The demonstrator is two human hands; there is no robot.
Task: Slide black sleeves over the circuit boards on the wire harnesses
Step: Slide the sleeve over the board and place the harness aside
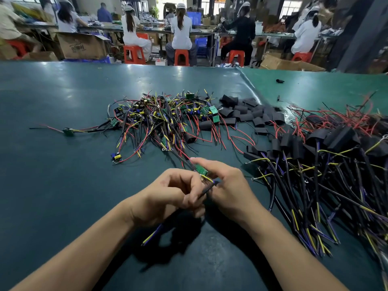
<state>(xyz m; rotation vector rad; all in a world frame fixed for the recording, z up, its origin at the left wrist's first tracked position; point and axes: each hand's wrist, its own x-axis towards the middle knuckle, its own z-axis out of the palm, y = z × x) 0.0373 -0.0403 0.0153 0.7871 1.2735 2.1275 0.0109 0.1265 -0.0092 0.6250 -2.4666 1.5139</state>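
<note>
The circuit board (201, 169) in hand is a small green one, held just above the tabletop (52, 97) near the centre, between the two hands. Its long axis runs from far-left to near-right: red and black leads leave its far-left end toward the pile, and yellow and blue wires leave its near-right end. The right hand (228, 185) is the nearer to it, with fingers (206, 162) curled round the board from the right, the forefinger laid along its far edge. The left hand (174, 194) sits just beside, fingers clenched on the black cable (206, 189) that trails near-left from the board; its yellow and purple tail (151, 236) comes out below the left wrist.

No black sleeve shows on this board or in either hand, so my judgement is that one must be fetched first. The loose sleeves (243, 114) lie well off to the far right, on the right hand's side. The sleeve would likely have to be threaded along the board's long axis, from a wire end.

The untreated harnesses (159, 116) are heaped far of the hands; the sleeved harnesses (315, 148) are piled to the right.

The palms hide the grip itself, and the board's near end is covered by fingers. I cannot tell whether a sleeve lies inside the left fist.
</note>
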